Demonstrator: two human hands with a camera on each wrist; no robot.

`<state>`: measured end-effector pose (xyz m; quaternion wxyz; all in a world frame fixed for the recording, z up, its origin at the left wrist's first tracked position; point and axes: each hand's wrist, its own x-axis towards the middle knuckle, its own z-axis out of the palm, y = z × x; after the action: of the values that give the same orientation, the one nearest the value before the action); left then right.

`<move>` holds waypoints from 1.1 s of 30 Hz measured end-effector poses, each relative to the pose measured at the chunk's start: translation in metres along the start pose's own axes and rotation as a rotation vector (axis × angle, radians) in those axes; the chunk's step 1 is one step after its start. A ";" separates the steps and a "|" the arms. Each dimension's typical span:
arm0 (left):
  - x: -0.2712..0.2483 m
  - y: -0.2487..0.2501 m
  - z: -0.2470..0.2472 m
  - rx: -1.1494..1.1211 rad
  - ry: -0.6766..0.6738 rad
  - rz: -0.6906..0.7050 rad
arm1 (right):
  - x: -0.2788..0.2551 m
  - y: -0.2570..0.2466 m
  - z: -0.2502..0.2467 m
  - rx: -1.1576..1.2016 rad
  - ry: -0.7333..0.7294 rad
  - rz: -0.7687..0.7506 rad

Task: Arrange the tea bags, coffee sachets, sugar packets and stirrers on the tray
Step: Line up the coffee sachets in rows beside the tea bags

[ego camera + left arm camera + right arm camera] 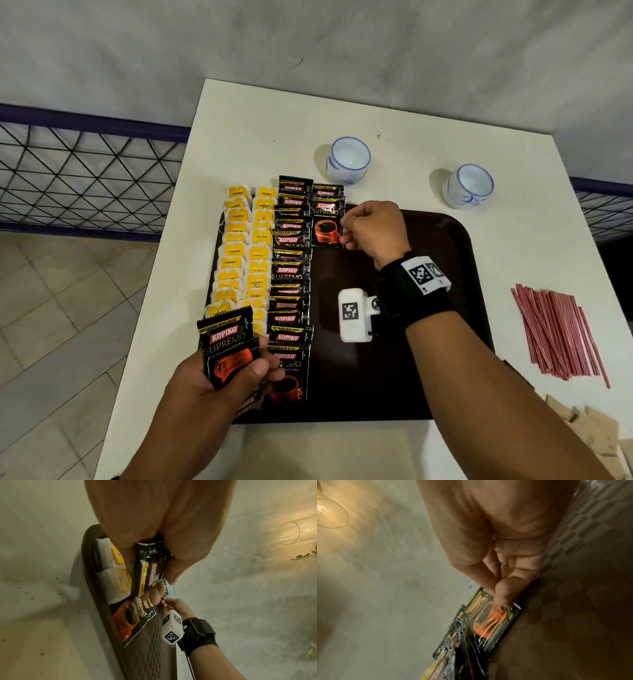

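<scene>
Hands (371, 228) on glossy flat coffee sachets (327, 222)

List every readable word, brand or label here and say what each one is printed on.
"KOPIKO SUPREMO": the coffee sachet the left hand grips.
"KOPIKO SUPREMO": the sachet the right hand pinches, and the sachet row on the tray.
"MOMENT", "INSPIRED", "CONNECT": yellow tea bag tags.
Sachet small print: too small to read.
Wrist markers: square codes, no words.

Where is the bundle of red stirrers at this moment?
In the head view, the red stirrers lie on the white table, right of the brown tray, just beyond the brown packets.
</scene>
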<state>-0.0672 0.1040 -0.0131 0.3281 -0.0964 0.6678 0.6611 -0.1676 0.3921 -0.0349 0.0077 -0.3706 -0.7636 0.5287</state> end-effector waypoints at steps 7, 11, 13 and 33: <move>0.000 -0.001 0.000 0.010 -0.015 -0.016 | -0.003 0.001 -0.001 0.001 -0.006 0.022; 0.001 -0.001 0.000 0.004 -0.020 -0.010 | -0.004 0.003 -0.001 0.027 -0.008 0.042; 0.001 0.000 0.001 -0.001 -0.003 -0.019 | -0.004 0.003 -0.001 0.038 -0.008 0.043; 0.005 0.023 0.008 0.101 -0.225 0.066 | -0.091 0.003 -0.016 0.204 -0.426 -0.142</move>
<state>-0.0818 0.1153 0.0039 0.3832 0.0171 0.6621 0.6438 -0.0934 0.3531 0.0039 -0.0789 -0.1935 -0.7147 0.6675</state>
